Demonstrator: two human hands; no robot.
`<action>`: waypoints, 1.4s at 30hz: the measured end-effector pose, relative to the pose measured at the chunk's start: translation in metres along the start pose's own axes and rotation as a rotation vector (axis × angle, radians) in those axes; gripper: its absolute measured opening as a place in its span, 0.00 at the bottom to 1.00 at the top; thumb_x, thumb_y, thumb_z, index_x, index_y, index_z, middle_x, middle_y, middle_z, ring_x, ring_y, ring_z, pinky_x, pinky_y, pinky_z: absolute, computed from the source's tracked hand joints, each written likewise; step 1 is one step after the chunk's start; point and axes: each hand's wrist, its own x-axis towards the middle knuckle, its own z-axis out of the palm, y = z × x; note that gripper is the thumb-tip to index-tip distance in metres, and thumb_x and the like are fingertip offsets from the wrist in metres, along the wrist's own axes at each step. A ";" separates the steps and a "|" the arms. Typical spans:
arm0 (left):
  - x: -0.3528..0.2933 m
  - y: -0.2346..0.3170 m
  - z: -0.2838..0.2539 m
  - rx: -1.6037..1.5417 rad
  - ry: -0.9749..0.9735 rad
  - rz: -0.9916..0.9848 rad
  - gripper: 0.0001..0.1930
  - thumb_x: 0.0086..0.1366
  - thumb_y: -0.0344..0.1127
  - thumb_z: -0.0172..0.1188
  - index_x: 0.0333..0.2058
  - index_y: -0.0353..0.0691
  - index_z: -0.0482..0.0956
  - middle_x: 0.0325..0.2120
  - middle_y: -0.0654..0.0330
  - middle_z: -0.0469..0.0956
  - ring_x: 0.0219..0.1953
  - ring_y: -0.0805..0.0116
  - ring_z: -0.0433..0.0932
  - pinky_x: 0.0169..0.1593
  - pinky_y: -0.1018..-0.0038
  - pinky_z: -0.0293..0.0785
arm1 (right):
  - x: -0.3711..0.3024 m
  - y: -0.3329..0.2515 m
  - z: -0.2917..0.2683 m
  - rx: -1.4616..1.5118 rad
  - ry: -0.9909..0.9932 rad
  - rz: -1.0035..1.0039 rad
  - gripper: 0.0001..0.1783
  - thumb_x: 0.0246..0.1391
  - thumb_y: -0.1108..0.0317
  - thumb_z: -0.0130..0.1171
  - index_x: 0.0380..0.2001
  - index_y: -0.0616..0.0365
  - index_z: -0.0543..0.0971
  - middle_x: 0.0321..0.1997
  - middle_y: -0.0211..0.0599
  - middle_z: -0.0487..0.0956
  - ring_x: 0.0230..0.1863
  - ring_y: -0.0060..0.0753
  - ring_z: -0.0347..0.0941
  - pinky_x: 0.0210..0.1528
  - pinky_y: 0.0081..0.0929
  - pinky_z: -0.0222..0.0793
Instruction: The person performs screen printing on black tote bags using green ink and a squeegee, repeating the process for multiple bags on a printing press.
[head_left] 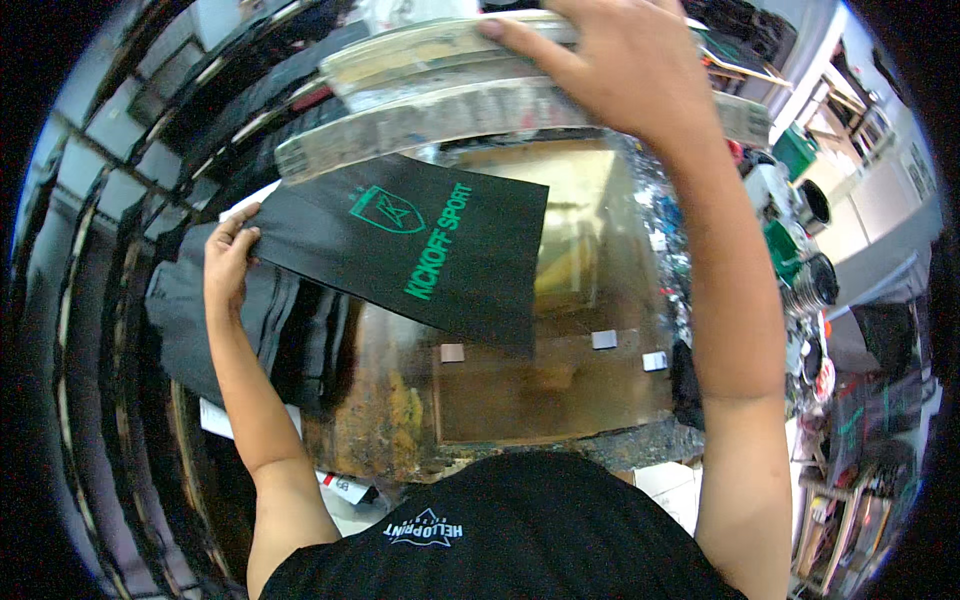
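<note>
My left hand (230, 250) pinches the left edge of a black flat fabric piece (350, 260), which carries a green shield emblem and green lettering. The piece is lifted at that edge and slants across the printing board (550, 400). Above it, a worn wooden screen-printing frame (420, 120) stands tilted up from the board. My right hand (640, 70) is on the frame's upper part, thumb stretched along a pale bar; the other fingers are partly cut off by the picture's top. Small pale tabs (604, 340) are stuck on the board.
Black pieces (210, 330) lie stacked at my left, beside dark drying racks (110, 300). Along the right stand ink-smeared cans (812, 280) and a green container (793, 152). The table edge (380, 455) is stained, close to my body.
</note>
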 end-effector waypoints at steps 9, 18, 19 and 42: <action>0.066 -0.131 -0.148 0.168 0.426 -0.174 0.20 0.64 0.25 0.62 0.55 0.42 0.86 0.36 0.67 0.83 0.31 0.81 0.75 0.34 0.81 0.72 | 0.002 0.011 0.032 -0.130 0.362 -0.089 0.33 0.67 0.35 0.51 0.38 0.58 0.84 0.34 0.53 0.83 0.39 0.57 0.79 0.46 0.45 0.65; -0.070 -0.153 -0.076 0.799 0.494 0.057 0.30 0.74 0.44 0.60 0.66 0.29 0.70 0.63 0.36 0.71 0.65 0.37 0.70 0.68 0.55 0.67 | -0.004 -0.004 0.026 -0.066 0.266 0.003 0.35 0.65 0.32 0.51 0.40 0.58 0.84 0.39 0.56 0.84 0.45 0.60 0.79 0.53 0.47 0.67; -0.097 -0.140 -0.068 0.884 0.476 0.024 0.29 0.74 0.44 0.61 0.65 0.29 0.71 0.64 0.36 0.71 0.65 0.38 0.70 0.68 0.54 0.67 | -0.004 -0.002 0.027 -0.058 0.274 -0.002 0.35 0.65 0.33 0.51 0.40 0.58 0.84 0.40 0.56 0.84 0.45 0.60 0.79 0.54 0.46 0.67; -0.121 -0.047 -0.083 1.181 0.146 0.102 0.13 0.74 0.41 0.54 0.37 0.36 0.76 0.32 0.43 0.83 0.37 0.38 0.83 0.42 0.45 0.77 | -0.025 -0.004 0.029 -0.025 0.342 -0.065 0.36 0.64 0.31 0.53 0.28 0.57 0.81 0.31 0.46 0.84 0.39 0.52 0.81 0.50 0.49 0.64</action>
